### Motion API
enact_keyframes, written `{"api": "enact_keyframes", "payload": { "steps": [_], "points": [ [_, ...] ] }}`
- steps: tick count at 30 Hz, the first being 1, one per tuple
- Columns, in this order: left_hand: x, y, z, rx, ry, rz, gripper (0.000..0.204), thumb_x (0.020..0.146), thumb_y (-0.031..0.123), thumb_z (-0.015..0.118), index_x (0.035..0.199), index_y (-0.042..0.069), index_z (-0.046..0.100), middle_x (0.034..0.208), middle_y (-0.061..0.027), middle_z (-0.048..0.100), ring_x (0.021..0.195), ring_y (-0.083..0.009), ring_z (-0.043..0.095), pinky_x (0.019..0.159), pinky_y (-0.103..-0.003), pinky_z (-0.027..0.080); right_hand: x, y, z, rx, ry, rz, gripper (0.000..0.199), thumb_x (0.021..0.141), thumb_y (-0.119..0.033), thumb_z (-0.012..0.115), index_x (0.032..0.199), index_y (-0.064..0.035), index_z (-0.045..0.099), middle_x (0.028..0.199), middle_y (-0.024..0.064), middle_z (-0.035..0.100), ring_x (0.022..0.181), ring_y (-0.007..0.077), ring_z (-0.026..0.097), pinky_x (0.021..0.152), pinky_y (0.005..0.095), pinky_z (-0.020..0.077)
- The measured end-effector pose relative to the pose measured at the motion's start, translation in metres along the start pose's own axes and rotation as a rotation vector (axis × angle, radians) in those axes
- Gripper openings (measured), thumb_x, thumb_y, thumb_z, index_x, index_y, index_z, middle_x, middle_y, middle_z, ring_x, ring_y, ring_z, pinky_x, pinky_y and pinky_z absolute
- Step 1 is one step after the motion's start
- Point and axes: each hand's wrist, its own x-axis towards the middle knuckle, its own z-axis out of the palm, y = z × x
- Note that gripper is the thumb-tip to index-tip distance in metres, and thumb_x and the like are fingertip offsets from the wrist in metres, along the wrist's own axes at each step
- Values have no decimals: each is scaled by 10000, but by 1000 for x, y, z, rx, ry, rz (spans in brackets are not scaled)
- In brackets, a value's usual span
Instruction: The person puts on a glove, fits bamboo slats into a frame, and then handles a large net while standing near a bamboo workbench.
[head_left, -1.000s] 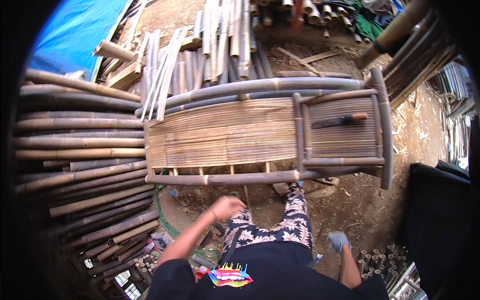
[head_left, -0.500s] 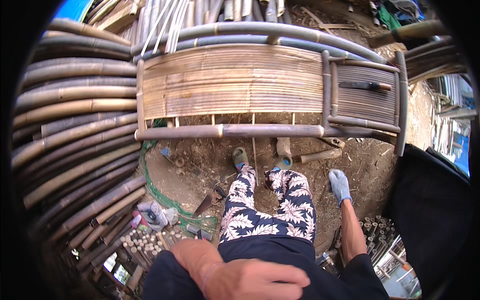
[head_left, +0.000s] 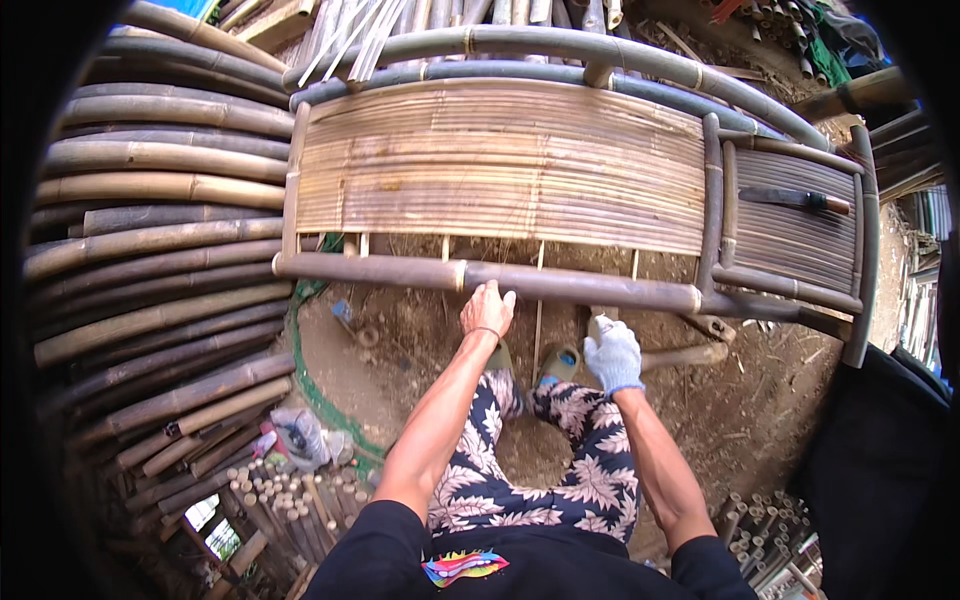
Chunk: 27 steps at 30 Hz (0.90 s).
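A long bamboo bench (head_left: 420, 180) with a slatted seat lies across the view in front of me. My bare left hand (head_left: 487, 312) is closed at its thick front rail (head_left: 590, 287), fingertips on the bamboo left of the rail's middle. My right hand (head_left: 613, 354), in a pale knit glove, hovers just on my side of the rail, loosely open with the fingers bent; I see nothing in it. A knife-like tool with a dark blade and wooden handle (head_left: 797, 200) lies on the bench's narrow slatted right end, away from both hands.
Bamboo poles (head_left: 165, 187) are stacked along the left, and cut bamboo pieces (head_left: 690, 355) lie on the dirt floor beyond my right hand. Green netting (head_left: 320, 400) and a plastic bag (head_left: 303, 438) lie at lower left. Black cloth (head_left: 860, 450) hangs at right.
My left hand has moved from in front of my body up to the front rail. My gloved right hand has swung inward from the right. The bench appears closer and larger.
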Motion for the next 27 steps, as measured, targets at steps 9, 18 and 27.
{"api": "enact_keyframes", "payload": {
  "steps": [9,18,27],
  "points": [
    [80,-3,79,-105,73,152,271,880,354,599,968,138,737,925,-225,702,909,-422,673,815,-508,532,69,-10,63,59,360,-549,844,700,-173,777,1453,-91,405,1455,176,414,1378,427,343,1154,495,293],
    [-57,-27,-87,-98,-225,970,251,962,290,603,859,74,678,664,-139,618,560,-286,605,551,-376,494,53,-68,22,643,-21,-1261,556,800,-215,734,1300,-82,530,812,136,624,839,336,640,787,440,491],
    [-22,-204,-153,-454,502,393,255,985,232,587,855,14,619,722,-28,596,660,-83,569,616,-256,484,83,17,-4,417,106,-869,200,943,-272,642,1019,-92,689,908,117,699,783,305,681,686,369,553]
  ]
}}
